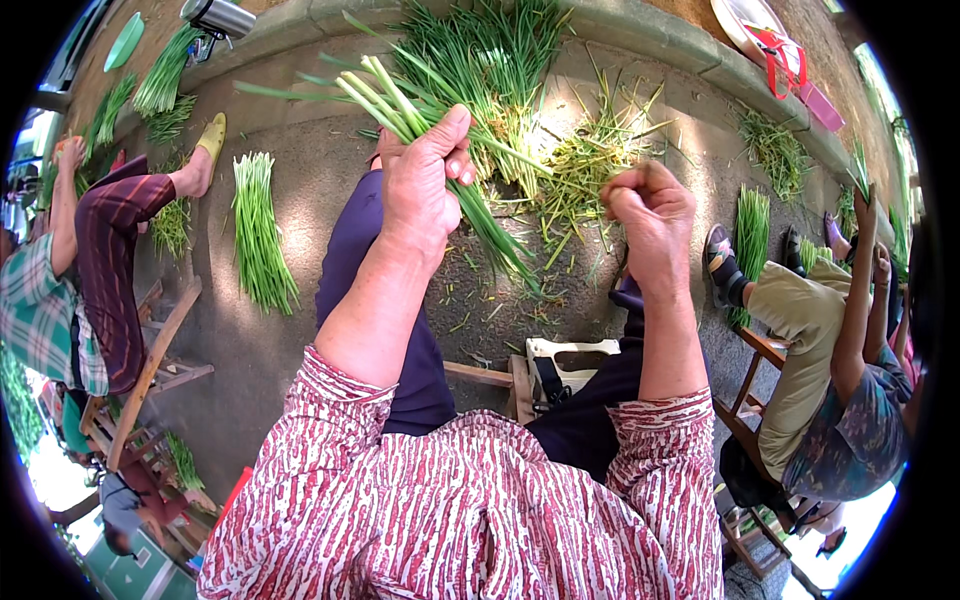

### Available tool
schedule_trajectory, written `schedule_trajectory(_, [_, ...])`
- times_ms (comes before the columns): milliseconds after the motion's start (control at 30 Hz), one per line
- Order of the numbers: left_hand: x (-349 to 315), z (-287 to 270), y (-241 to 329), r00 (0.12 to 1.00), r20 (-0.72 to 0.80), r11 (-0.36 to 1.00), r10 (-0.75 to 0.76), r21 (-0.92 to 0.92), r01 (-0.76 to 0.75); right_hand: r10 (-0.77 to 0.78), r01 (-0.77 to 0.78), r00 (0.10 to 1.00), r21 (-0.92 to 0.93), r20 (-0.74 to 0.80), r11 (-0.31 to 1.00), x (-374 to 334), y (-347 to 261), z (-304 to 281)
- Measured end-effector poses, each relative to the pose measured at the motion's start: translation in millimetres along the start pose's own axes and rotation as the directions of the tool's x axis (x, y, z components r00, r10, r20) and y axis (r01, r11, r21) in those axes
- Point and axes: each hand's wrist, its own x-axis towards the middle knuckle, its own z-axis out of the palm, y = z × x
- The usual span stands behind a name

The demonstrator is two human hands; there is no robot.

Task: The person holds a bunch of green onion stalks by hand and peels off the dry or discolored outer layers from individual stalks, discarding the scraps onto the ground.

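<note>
Green-stalk bunch (385, 105), head view: clamped in my L hand (425, 170), above the ground and in front of my knees, pale ends up by the thumb, leaf tips hanging below the fist. My R hand (650, 205) is apart from it, near the yellowed scrap heap (600, 150), fingers curled together; can't tell if a scrap is b/w them. Step in hand, my judgement: sorting/cleaning this bunch, approx. midway, since stray leaves stick out at the L side. Next move calls for a firm L grip, pale ends level, w/ R fingertips brought across to the strays; too hard a pull could snap good stalks. Surface: grey paving (215, 345), littered w/ clippings; loose green pile (480, 60) ahead by the kerb (660, 40), tidy bundle (260, 235) lying to my L. Surroundings: outdoor-type area, co-worker in plaid shirt (45, 290) L, another in dark patterned top (850, 435) R, wooden stool (160, 360) far L.
</note>
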Motion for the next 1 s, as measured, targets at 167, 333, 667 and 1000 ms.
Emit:
schedule_trajectory(167, [-3.8,3.7,-1.0,0.999,0.02,0.998,-0.041,0.042,0.04,-0.028,0.023,0.997,-0.064,-0.077,0.998,-0.8,-5.6,-5.2])
schedule_trajectory(333, [-6.5,5.5,-5.7,0.982,0.164,0.995,-0.095,0.037,0.09,0.188,-0.195,0.979,0.106,0.074,0.975,-5.9,-23.5,23.7])
schedule_trajectory(667, [-12.5,13.7,-12.8,0.938,0.327,0.987,-0.111,0.142,0.068,0.259,-0.355,0.921,0.357,0.29,0.864,-6.3,-13.8,32.3])
schedule_trajectory(1000, [-27.8,18.7,-12.6,0.804,0.516,0.63,0.297,0.527,-0.571,0.148,-0.148,0.988,-0.01,0.038,0.989,1.6,-10.3,13.1])
